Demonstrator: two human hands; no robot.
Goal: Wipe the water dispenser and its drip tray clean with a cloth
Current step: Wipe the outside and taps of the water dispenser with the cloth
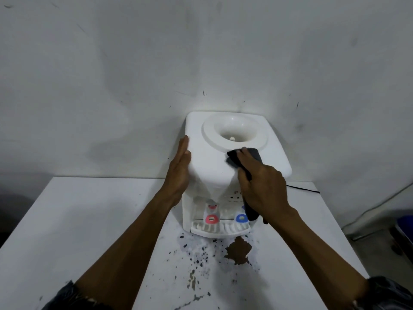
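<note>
Wiping of the top is in hand. The dispenser [210,162] stands on the table [89,220] by the wall. The left hand [180,170] lies flat, fingers straight, on its left side. The right hand [261,184] grips the cloth [233,161] on top, beside the well [234,128], which holds no bottle. Next probably comes the front and the tray [214,229]; what it holds I cannot tell.

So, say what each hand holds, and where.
Right hand: dark grey cloth, gripped mid-length. Left hand: nothing, flat against the white plastic water dispenser.

One water dispenser [210,168], one drip tray [220,232], two taps [211,218], one cloth [256,154], two hands [178,173], one table [89,220]
</note>
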